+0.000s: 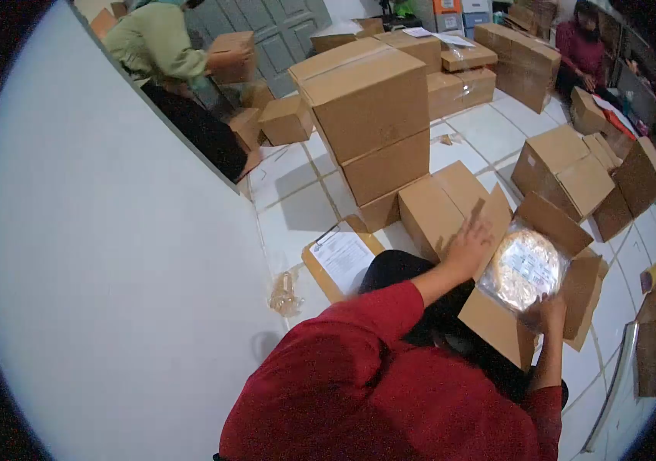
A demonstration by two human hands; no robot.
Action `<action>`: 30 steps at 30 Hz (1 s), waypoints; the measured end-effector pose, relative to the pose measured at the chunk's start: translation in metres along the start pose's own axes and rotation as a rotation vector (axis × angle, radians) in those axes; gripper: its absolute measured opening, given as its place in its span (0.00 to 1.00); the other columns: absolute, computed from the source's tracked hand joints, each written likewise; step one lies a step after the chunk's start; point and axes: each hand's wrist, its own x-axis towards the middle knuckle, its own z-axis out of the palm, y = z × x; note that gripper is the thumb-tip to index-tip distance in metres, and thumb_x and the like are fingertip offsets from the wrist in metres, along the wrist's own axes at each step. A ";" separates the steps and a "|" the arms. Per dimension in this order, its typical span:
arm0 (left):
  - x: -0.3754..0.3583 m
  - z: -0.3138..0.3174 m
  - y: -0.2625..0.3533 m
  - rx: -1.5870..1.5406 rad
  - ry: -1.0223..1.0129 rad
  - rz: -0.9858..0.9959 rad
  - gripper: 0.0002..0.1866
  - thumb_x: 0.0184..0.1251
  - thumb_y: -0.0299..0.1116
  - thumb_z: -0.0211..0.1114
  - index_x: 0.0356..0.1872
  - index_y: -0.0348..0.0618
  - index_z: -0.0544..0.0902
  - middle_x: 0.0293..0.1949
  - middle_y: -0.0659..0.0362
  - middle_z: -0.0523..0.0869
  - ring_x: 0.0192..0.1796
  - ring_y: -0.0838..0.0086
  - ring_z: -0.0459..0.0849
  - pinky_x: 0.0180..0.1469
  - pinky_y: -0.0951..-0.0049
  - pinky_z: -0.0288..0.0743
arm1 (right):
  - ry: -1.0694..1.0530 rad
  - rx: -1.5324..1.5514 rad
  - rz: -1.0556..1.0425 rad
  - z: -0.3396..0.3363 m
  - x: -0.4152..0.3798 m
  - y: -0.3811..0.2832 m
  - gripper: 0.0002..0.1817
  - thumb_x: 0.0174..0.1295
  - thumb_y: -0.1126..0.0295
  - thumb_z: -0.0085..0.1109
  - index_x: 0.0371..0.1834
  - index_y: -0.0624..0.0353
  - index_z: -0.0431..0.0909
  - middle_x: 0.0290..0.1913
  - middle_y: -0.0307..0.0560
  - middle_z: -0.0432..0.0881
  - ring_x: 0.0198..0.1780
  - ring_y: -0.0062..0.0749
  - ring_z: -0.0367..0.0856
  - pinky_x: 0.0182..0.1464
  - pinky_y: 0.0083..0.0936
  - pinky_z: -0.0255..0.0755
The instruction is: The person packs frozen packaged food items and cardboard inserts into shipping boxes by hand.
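Observation:
An open cardboard box [495, 326] stands in front of me with its flaps folded outward. In its opening is a round, flat packet [526, 269] in shiny clear plastic, tan at the rim, with a pale printed label on top. My left hand [470, 244] has its fingers spread at the box's left flap [500, 224], close to a closed carton [443, 201]. At the packet's near right edge, my right hand [547, 311] has bent fingers against the plastic; its fingertips are partly hidden.
Tall stacked cartons [374, 115] rise ahead of me. A clipboard with paper [341, 257] and crumpled brown tape [286, 296] lie on the tiles to the left. More cartons [562, 173] stand right. One person [155, 42] holds a box at back left; another person [580, 50] sits at back right.

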 end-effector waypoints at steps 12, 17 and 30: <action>-0.033 0.002 -0.007 -0.110 -0.481 -0.127 0.27 0.55 0.38 0.51 0.57 0.42 0.61 0.62 0.53 0.54 0.66 0.60 0.46 0.64 0.56 0.36 | -0.083 0.511 0.111 0.011 0.058 0.005 0.33 0.50 0.43 0.48 0.32 0.70 0.74 0.26 0.56 0.76 0.26 0.40 0.76 0.29 0.32 0.69; -0.033 0.006 -0.010 -0.170 -0.549 -0.159 0.28 0.56 0.40 0.49 0.59 0.46 0.58 0.64 0.56 0.50 0.66 0.61 0.43 0.63 0.51 0.36 | -0.107 0.942 0.341 0.003 0.048 -0.004 0.18 0.54 0.56 0.50 0.28 0.64 0.73 0.23 0.46 0.73 0.22 0.30 0.70 0.24 0.26 0.65; -0.038 0.023 -0.015 -0.143 -0.456 -0.155 0.27 0.55 0.40 0.51 0.57 0.47 0.62 0.64 0.58 0.51 0.66 0.64 0.45 0.63 0.56 0.34 | -0.193 1.229 0.169 -0.061 -0.041 -0.055 0.28 0.46 0.54 0.58 0.44 0.64 0.67 0.34 0.51 0.73 0.29 0.36 0.72 0.28 0.33 0.69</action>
